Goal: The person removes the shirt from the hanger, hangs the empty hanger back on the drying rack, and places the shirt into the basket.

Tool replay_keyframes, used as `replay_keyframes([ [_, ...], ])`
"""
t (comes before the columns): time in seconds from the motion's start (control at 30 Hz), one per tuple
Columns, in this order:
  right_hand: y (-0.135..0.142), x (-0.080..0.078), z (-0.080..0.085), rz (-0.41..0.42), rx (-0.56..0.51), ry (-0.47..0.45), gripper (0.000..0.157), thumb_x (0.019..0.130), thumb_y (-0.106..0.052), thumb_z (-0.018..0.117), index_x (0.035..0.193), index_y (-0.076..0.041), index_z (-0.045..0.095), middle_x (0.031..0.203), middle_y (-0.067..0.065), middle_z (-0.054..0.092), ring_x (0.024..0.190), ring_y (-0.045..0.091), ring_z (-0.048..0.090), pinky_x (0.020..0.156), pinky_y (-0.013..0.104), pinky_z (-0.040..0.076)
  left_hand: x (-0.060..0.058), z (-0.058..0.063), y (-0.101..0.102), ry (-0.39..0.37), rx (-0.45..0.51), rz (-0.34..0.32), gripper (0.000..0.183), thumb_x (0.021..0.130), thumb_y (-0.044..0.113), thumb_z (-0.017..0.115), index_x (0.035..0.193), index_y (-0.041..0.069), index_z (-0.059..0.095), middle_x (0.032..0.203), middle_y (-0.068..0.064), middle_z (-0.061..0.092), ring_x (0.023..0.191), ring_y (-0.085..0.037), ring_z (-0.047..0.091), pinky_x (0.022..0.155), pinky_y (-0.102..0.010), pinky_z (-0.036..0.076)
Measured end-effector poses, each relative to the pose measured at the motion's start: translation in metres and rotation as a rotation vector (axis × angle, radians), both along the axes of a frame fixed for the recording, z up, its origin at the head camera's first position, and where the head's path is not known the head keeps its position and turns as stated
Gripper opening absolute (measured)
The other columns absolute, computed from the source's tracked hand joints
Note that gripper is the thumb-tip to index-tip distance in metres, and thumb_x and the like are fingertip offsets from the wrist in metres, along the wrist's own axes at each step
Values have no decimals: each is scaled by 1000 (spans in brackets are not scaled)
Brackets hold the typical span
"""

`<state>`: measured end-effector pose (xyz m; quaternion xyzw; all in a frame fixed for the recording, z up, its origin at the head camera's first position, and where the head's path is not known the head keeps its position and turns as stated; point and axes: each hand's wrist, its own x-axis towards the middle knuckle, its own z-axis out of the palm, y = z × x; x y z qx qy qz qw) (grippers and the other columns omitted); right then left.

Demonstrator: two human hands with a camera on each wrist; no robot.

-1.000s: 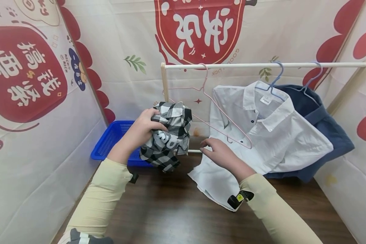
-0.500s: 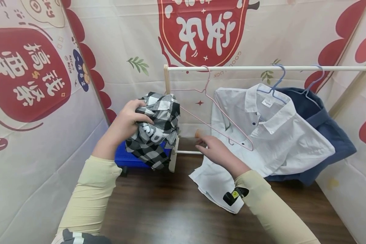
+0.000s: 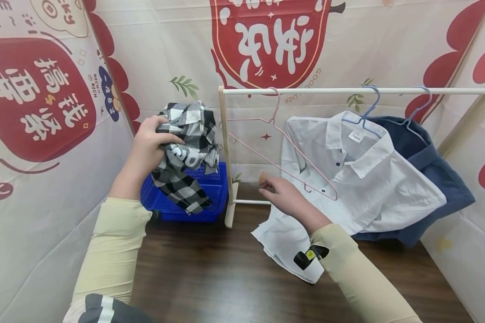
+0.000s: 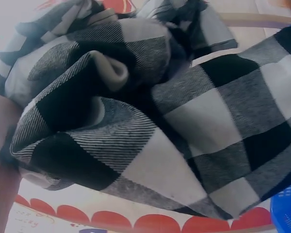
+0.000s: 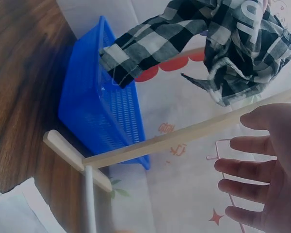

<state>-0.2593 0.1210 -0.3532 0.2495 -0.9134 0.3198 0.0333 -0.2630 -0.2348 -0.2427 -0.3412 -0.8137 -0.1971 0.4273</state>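
Observation:
My left hand (image 3: 148, 142) grips a bunched black-and-white checked shirt (image 3: 191, 134) with white lettering. The shirt is held above the blue basket (image 3: 216, 190), one end dangling over it. In the left wrist view the checked cloth (image 4: 208, 116) fills most of the picture. My right hand (image 3: 280, 194) holds nothing, with its fingers extended in the right wrist view. It is near a bare pink hanger (image 3: 276, 128) on the rack's rail (image 3: 319, 91). A white shirt (image 3: 372, 188) on a blue hanger (image 3: 372, 107) hangs to the right of that hand.
Behind the white shirt hangs a dark blue garment (image 3: 448, 179) on another hanger (image 3: 418, 107). The rack's wooden side post (image 3: 226, 148) stands beside the basket. Printed cloth walls (image 3: 157, 49) enclose the dark wooden table (image 3: 210, 269) at the back and sides.
My left hand has moved left and up with the checked shirt, from beside the pink hanger to over the blue basket. My right hand has stayed nearly in place.

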Motion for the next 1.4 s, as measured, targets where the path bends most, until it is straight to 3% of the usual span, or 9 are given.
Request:
replay_keyframes([
  [0.23,-1,-6,-4,-10,-30,-9,19,98,-21,57,110,-8,63,108,6,66,104,24,61,90,44,47,-14,-2,3,-7,97,101,54,70,-31,44,82,8,79,108,-24,56,101,-42,47,89,-52,38],
  [0.37,-3,-8,-7,-23,-28,-12,19,98,-21,57,109,-8,64,108,7,66,104,25,61,90,45,48,-23,-12,5,-47,116,130,51,72,-31,47,83,8,79,109,-22,55,101,-41,47,88,-51,39],
  [0.67,-9,-11,-19,-24,23,-45,28,98,-24,57,115,-5,65,112,8,65,105,25,60,89,43,48,-33,-66,5,-214,90,195,60,70,-33,42,89,10,79,116,-20,55,106,-40,48,87,-52,43],
  [0.97,-20,-15,-32,-35,74,-41,30,97,-25,57,116,-2,66,110,9,65,104,25,61,88,43,48,-46,-117,7,-354,45,266,52,77,-29,47,93,9,78,117,-20,54,109,-40,47,91,-54,43],
  [1.4,-26,-20,-52,-48,75,-68,26,96,-22,58,111,-3,67,105,8,67,101,25,61,88,42,47,-57,-169,18,-529,-79,372,47,83,-21,54,101,15,78,125,-20,52,123,-43,42,91,-57,43],
])
